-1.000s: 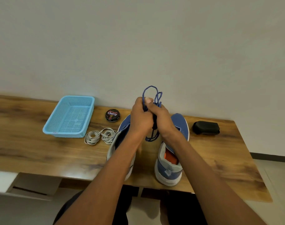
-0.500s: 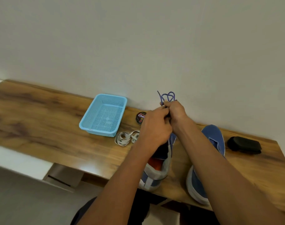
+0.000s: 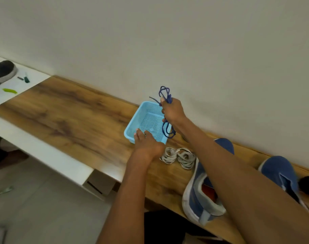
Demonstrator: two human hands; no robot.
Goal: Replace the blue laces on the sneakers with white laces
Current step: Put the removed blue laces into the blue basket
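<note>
Now, against the frame half a second earlier: the two hands have parted, and the blue laces have left the sneakers. Left to right, as seen.

Left hand (image 3: 146,145): fingers fairly straight, resting on the near rim of the light-blue mesh basket (image 3: 132,128), apparently steadying it; it grips nothing.

Right hand (image 3: 172,111): fist clamped round the bunched blue laces (image 3: 165,95), held above the basket; loops stick out above the fist and hang below it, over the basket's right side.

Two coils of white laces (image 3: 178,156) lie on the surface just before the basket, untouched.

Blue sneakers: one (image 3: 199,196) lies beneath the right forearm, the other (image 3: 280,171) farther right. No lace shows on either, though the forearm hides much of the first.

Judgement: removal looks finished; the bundle seems bound for the basket, and threading the white laces has not begun.

Surface (image 3: 71,117): wood-grain top against a plain pale wall. To its far left a white top carries a black shoe (image 3: 2,71) and small green bits. At far right a dark object is cut by the frame edge; cannot tell what.
</note>
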